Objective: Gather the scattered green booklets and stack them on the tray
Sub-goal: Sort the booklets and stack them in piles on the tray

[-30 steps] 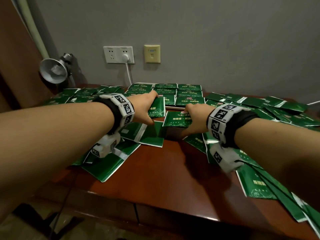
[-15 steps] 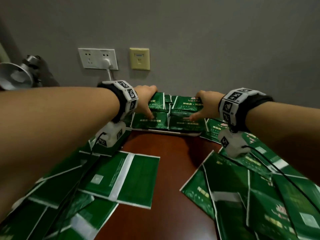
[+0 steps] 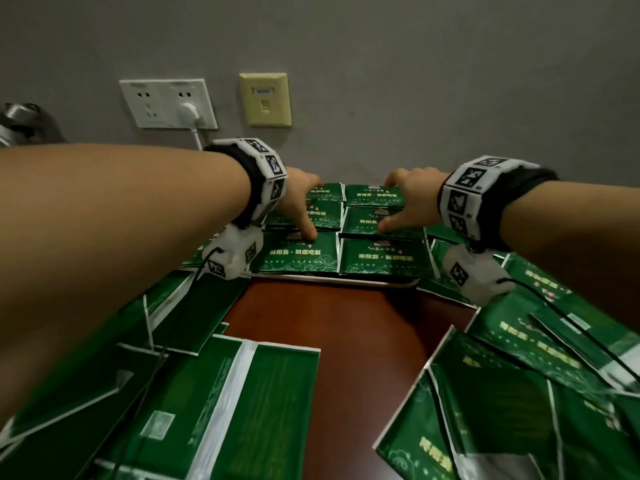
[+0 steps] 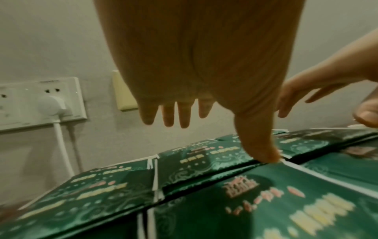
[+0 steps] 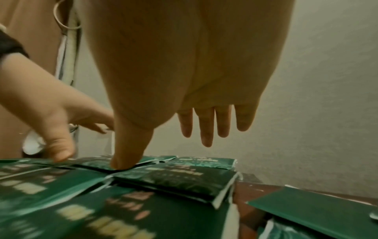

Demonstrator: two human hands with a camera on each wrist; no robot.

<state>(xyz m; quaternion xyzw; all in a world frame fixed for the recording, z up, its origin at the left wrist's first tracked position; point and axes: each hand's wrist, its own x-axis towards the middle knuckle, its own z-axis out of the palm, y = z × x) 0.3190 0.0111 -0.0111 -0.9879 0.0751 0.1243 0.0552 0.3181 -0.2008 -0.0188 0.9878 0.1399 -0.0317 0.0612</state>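
My left hand (image 3: 300, 206) and right hand (image 3: 408, 202) lie open, fingers straight, thumbs touching the stacked green booklets (image 3: 381, 258) on the tray (image 3: 346, 279); I'd square the piles with flat palms, pressing lightly; many loose booklets (image 3: 249, 407) remain on the desk (image 3: 346, 327).

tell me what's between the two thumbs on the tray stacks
Only green booklets: the left hand and right hand thumbs press them, per the head view.

Green booklets (image 3: 382, 258): glossy paper covers. Table (image 3: 346, 327): polished reddish wood. Wall (image 3: 415, 81): matt grey.
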